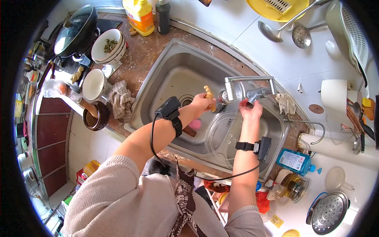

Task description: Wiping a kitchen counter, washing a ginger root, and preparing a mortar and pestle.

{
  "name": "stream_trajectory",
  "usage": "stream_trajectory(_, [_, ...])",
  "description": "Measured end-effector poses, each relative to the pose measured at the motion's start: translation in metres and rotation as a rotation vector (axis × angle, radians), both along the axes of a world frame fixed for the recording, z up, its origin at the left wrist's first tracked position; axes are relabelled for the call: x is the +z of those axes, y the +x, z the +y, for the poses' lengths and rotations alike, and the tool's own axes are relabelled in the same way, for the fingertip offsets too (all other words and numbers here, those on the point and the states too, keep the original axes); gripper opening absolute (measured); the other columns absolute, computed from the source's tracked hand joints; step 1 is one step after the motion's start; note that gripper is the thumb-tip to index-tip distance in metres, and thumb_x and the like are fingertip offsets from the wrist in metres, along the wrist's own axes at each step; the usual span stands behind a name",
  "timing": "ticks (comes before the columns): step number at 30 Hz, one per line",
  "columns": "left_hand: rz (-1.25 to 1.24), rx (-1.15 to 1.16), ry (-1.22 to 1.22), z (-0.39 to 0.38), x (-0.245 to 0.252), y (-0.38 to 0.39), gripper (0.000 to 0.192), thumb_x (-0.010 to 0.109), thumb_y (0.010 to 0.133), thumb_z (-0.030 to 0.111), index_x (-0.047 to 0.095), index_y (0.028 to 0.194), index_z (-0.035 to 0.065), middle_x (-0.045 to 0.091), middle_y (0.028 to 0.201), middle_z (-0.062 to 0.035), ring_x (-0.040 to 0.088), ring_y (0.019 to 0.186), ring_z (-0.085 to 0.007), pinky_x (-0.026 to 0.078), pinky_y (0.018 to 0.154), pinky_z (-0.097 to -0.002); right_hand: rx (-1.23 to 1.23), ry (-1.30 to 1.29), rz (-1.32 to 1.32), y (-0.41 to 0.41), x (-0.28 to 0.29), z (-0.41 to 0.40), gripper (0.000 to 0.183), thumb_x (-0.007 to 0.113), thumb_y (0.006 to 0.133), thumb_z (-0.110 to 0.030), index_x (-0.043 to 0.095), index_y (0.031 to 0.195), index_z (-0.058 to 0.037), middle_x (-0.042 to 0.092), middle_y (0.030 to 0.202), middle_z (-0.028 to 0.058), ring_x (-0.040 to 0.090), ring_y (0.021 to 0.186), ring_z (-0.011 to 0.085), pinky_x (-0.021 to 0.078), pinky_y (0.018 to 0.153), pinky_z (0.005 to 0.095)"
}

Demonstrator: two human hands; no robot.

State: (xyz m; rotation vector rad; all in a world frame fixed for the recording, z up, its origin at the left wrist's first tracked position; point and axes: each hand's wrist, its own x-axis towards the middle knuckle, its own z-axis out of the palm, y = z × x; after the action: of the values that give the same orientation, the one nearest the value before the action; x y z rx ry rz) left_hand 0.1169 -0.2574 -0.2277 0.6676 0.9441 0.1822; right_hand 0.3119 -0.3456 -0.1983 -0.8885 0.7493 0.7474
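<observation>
In my left hand is a knobbly piece of ginger root, gripped above the stainless steel sink, just left of the spout outlet. My right hand has its fingers around the lower end of the chrome faucet; they partly hide that end. Below and between the hands, a clear round glass dish or lid lies across the sink's divider. A dark scouring pad shows beside the ginger. On the sink floor are a pink round sponge and a brown handle-like piece, partly behind my left forearm.
Stacked bowls, a white bowl, a grey-brown cloth and a brown mortar with pestle stand left. A yellow jug is behind. A blue bottle stands right. Ladles hang on the tiled wall.
</observation>
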Motion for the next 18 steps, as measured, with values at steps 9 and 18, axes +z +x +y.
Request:
stream_trajectory(9, [0.189,-0.017,0.117,-0.005,-0.006,-0.057,0.036,0.069,0.077,0.023,0.056,0.102,0.0003,0.059,0.086,-0.007,0.053,0.075,-0.012,0.044,0.064,-0.0279,0.219,-0.024,-0.064,-0.024,0.01,-0.015,0.039,0.045,0.09,-0.043,0.042,0.102,-0.005,0.05,0.091,0.0081,0.053,0.08,0.0212,0.0427,0.074,0.0351])
stream_trajectory(18, [0.106,-0.05,0.532,-0.012,0.041,-0.134,0.036,0.068,0.079,0.015,0.056,0.109,-0.0012,0.06,0.091,-0.0048,0.055,0.084,-0.0107,0.045,0.075,-0.0272,0.786,-0.258,-0.775,-0.149,0.065,-0.023,0.032,0.067,0.078,-0.023,0.054,0.103,-0.0099,0.055,0.088,-0.0022,0.052,0.073,0.0075,0.0384,0.061,0.0227])
